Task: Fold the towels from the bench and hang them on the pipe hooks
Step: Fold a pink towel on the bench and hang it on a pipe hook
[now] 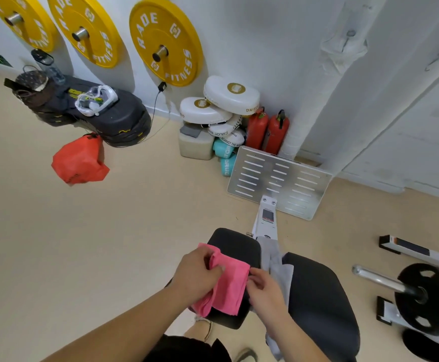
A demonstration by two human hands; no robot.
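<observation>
A pink towel [230, 283], partly folded, lies on the small black seat pad of the bench [235, 245]. My left hand [197, 274] grips its left side, thumb over the fold. At the towel's right edge, my right hand [264, 286] pinches the cloth. A grey towel [278, 262] hangs in the gap between the seat pad and the larger black back pad [320, 304]. A white wrapped pipe [315, 82] runs up the wall at the back right, with a hook [350, 35] on it.
A slotted metal footplate [278, 181] stands beyond the bench. Two red extinguishers [268, 129] and stacked white pads [229, 100] sit by the wall. A red bag [80, 160] lies on the beige floor at left. A barbell with a black plate [424, 293] is at right.
</observation>
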